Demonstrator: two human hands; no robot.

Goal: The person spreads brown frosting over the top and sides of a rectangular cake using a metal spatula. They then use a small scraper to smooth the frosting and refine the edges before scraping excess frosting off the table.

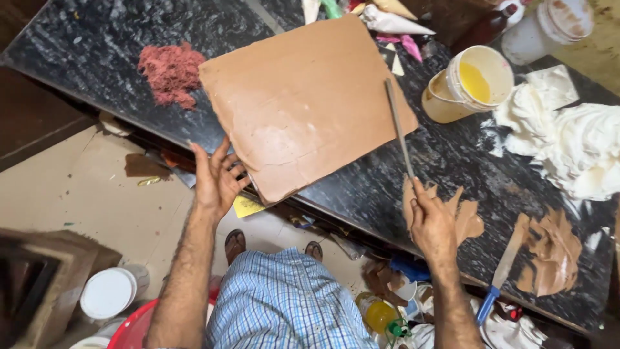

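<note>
Right hand (431, 223), fingers clamped on the long blade (399, 129) angled up over the brown board (303, 97); left hand (216, 178), fingers spread, steadies its near edge.

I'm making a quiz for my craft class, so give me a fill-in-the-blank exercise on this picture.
1. The right hand holds a thin ____ over the brown board.
2. The left hand rests at the board's ____ edge.
3. The open tub holds ____ liquid.
4. The knife on the counter has a ____ handle.

Missing words: stick; near; yellow; blue
</note>
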